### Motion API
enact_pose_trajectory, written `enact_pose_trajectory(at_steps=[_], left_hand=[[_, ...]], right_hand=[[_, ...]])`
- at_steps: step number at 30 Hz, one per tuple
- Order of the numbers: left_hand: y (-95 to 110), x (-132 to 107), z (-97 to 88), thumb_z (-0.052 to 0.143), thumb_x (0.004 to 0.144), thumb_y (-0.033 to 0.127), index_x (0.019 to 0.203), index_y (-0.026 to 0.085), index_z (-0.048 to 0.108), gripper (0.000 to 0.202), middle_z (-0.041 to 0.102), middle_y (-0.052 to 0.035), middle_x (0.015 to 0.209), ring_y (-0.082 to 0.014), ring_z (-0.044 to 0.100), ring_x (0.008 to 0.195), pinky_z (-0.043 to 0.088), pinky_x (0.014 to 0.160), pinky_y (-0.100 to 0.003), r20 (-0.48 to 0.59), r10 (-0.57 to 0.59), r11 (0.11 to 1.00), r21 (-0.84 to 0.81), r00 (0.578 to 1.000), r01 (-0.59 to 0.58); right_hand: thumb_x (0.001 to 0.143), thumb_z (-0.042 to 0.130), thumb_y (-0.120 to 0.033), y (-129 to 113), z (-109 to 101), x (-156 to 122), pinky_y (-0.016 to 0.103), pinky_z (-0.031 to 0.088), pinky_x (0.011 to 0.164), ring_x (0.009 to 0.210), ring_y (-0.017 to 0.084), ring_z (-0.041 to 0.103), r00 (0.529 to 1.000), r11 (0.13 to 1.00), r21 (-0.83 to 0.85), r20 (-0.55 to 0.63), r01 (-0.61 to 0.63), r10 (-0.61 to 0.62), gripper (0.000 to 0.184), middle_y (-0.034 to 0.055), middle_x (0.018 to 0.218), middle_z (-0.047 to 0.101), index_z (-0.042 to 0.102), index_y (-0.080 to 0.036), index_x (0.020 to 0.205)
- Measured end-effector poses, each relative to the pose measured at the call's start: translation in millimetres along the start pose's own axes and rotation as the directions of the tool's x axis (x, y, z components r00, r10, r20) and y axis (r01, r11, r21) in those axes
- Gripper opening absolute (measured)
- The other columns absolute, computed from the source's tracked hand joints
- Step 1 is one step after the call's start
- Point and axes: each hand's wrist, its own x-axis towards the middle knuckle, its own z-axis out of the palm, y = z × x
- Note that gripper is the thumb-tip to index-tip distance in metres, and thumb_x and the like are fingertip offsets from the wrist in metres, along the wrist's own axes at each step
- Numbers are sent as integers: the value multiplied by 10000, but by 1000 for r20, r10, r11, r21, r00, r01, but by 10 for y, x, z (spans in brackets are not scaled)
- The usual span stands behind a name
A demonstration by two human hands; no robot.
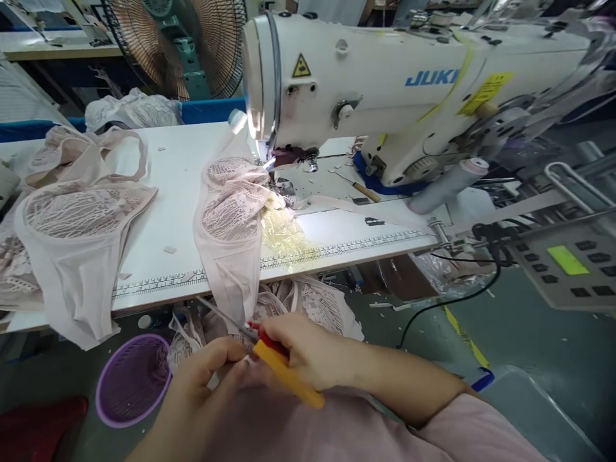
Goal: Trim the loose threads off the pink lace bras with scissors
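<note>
My right hand [308, 350] is closed round a pair of thread snips with yellow and red handles [283, 369], held low in front of my lap. My left hand [206, 378] pinches a bit of pale lace fabric [226, 314] right at the snips' metal tip. A beige lace bra [231, 212] lies on the white table [173, 192] and hangs over its front edge toward my hands. Its far end sits under the needle of the white Juki sewing machine [385, 83].
A stack of beige lace bras [72, 224] lies at the table's left. A purple basket [132, 378] stands below the table edge. A fan [183, 45] stands behind. The control panel [568, 263] and a black cable [447, 301] are at the right.
</note>
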Motion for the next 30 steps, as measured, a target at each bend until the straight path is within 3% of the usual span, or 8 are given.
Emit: enact_pose_trajectory(at_steps=[6,9,11,18,23,25,27,30], left_hand=[[4,40,38,473,875,237,849,257,612,143,687,12,752,-141,642,633,477,564,-184,141,214,939,244,967,-243],[-180,49,11,475,836,174,1004,265,595,225,709,-5,843,-176,675,720,505,621,-223,147,323,819,453,935,-354],[-294,47,-33,459,831,172,983,252,605,225,711,-22,858,-197,680,748,512,645,-252,96,356,742,576,930,-343],[-302,31,-162,505,866,294,880,267,590,90,676,21,819,-157,635,734,465,639,-225,90,262,781,565,961,-266],[-151,144,-92,485,876,267,856,237,615,135,678,1,799,-174,628,744,458,665,-258,177,301,739,579,937,-346],[-92,200,-48,467,880,248,834,225,617,158,673,-5,770,-179,623,715,453,653,-273,214,337,712,580,917,-396],[-47,238,0,460,881,242,820,220,613,166,669,-7,756,-183,617,691,448,641,-285,252,363,686,579,897,-440],[-14,260,63,462,870,222,849,226,598,138,665,-4,764,-185,606,678,441,617,-284,251,412,679,556,876,-479]], right_hand=[[683,608,-300,29,-58,2,201,257,484,514,75,308,987,986,-109,115,122,-109,340,-57,585,365,291,-204,607],[708,538,-318,62,-237,-185,217,271,493,513,86,303,982,970,-149,23,191,-190,308,-45,590,359,262,-213,621],[766,465,-343,81,-389,-372,232,284,514,524,99,319,972,959,-204,-81,198,-219,277,-33,596,363,255,-216,640],[827,438,-313,237,-649,-828,256,246,503,512,110,291,946,937,-350,-308,-12,-103,279,-33,567,331,265,-212,633],[830,477,-285,320,-634,-775,252,257,495,518,111,345,887,897,-396,-461,-199,-7,278,-14,576,406,325,-205,611],[825,506,-292,298,-578,-692,246,284,506,540,114,383,857,917,-351,-516,-190,-20,299,-5,587,434,343,-199,592],[799,548,-271,256,-475,-578,233,304,517,547,107,397,889,952,-298,-452,-69,-77,285,-14,584,435,378,-189,585],[713,620,-196,196,-278,-375,205,315,523,554,90,407,967,973,-188,-191,133,-169,215,-32,609,456,432,-176,610]])
